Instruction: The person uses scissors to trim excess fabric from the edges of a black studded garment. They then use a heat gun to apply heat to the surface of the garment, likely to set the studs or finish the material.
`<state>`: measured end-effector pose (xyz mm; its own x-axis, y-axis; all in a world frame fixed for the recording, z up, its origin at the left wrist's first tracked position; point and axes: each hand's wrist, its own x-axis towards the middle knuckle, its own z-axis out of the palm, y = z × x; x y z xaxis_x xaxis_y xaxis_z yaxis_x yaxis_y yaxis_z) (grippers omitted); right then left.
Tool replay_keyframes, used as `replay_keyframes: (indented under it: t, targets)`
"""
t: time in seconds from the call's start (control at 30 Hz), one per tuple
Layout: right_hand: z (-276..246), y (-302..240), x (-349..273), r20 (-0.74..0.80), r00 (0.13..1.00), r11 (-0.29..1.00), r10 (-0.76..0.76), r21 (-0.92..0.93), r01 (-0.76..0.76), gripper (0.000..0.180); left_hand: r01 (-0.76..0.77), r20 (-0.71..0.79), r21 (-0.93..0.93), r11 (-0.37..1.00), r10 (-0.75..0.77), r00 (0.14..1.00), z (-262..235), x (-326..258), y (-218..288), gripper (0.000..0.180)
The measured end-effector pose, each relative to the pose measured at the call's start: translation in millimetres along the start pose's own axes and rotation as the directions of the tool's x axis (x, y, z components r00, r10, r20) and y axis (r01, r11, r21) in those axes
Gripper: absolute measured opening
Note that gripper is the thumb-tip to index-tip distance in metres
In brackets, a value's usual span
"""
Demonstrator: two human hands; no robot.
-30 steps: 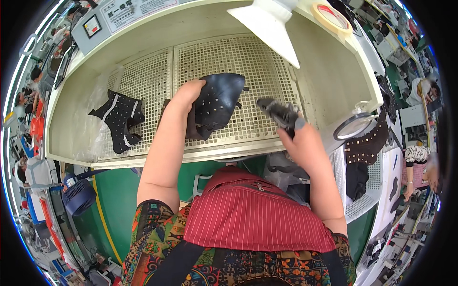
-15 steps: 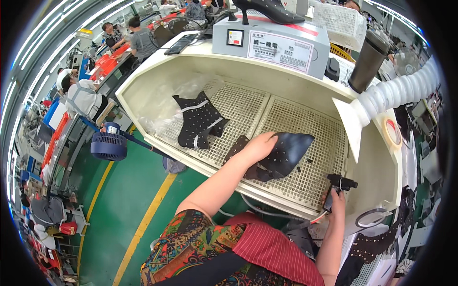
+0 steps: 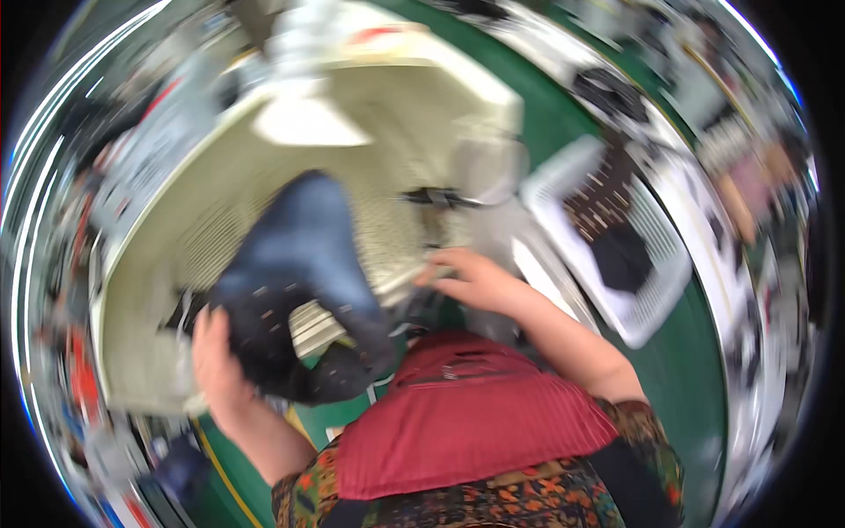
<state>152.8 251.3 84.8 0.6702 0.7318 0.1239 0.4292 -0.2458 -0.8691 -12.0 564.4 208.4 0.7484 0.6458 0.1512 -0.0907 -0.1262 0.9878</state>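
**Dark upper lifted at the booth**

The cream booth (image 3: 150, 352) fills the blurred view. Over its grille a dark shoe upper (image 3: 299, 282) hangs — gripped at its lower edge by the left hand (image 3: 216, 361). The right hand (image 3: 475, 283) hovers near the booth's front edge, fingers loosely spread — empty.

Everything smears with motion blur. My left hand (image 3: 216, 365) is half hidden behind the dark shoe upper (image 3: 299, 290), so I cannot tell how my fingers grip it. Its studs are only pale streaks. The dark tool (image 3: 436, 198) beyond my right hand (image 3: 471, 282) is too blurred to identify, as are the contents of the white basket (image 3: 656, 304).
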Motion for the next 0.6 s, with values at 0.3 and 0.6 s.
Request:
replay_keyframes:
  t: [0.3, 0.6]
  targets:
    - [-34, -12, -163, -0.13, 0.938, 0.945, 0.323, 0.107, -0.31, 0.034, 0.264, 0.66, -0.28, 0.923, -0.015, 0.751, 184, -49, 58, 0.035]
    - [-33, -28, -297, -0.445, 0.719, 0.843, 0.534, 0.212, -0.495, 0.036, 0.38, 0.955, -0.168, 0.91, 0.054, 0.292, 383, -115, 91, 0.03]
